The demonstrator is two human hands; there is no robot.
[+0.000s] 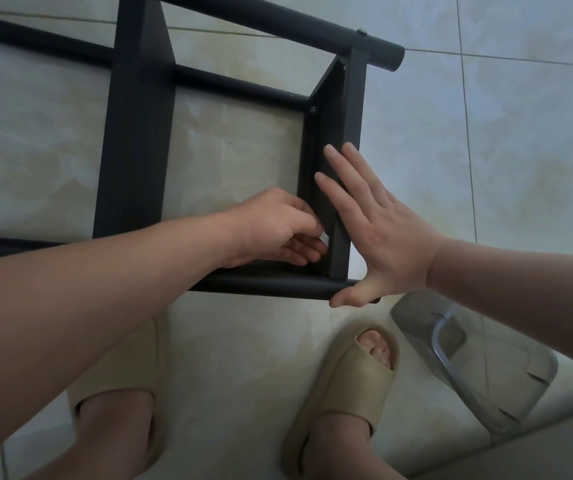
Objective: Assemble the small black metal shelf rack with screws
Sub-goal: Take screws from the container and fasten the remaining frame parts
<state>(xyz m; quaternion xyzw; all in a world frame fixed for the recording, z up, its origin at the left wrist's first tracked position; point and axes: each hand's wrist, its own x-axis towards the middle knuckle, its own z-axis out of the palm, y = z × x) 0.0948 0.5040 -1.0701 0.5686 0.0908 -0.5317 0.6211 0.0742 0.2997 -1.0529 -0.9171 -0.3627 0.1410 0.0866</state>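
While the tiled floor (520, 168) takes up most of the frame, the black metal shelf rack (132, 150) sits on it across the upper left and centre. Far tube (278, 26) runs along the top, near tube (271, 287) across the middle, and the end panel (351, 126) joins them at centre right. Beige slides (357, 386) are at the bottom, and a grey slipper (486, 358) is lower right, near the tube end.

Right hand (382, 233) is flat with fingers straight, pressed on the outer face of the end panel, thumb touching the near tube's end. Left hand (271, 226) is inside the frame at the panel's lower corner, fingers curled, pinching a small pale item (325, 239). Screw or tool, can't tell. One screw head (313, 110) shows on the panel's inner face, another (361, 32) on top of the far tube.

My read: the lower joint is being fastened.

Risks:
- Right hand only braces and doesn't grip. If it slips, the panel shifts off the tube, the holes misalign and the screw cross-threads.
- The item is held by fingertips in a tight corner. If dropped, it skids on the tile, maybe under the rack.
- Left fingers sit in the corner where panel meets tube, a pinch point if the panel swings in.
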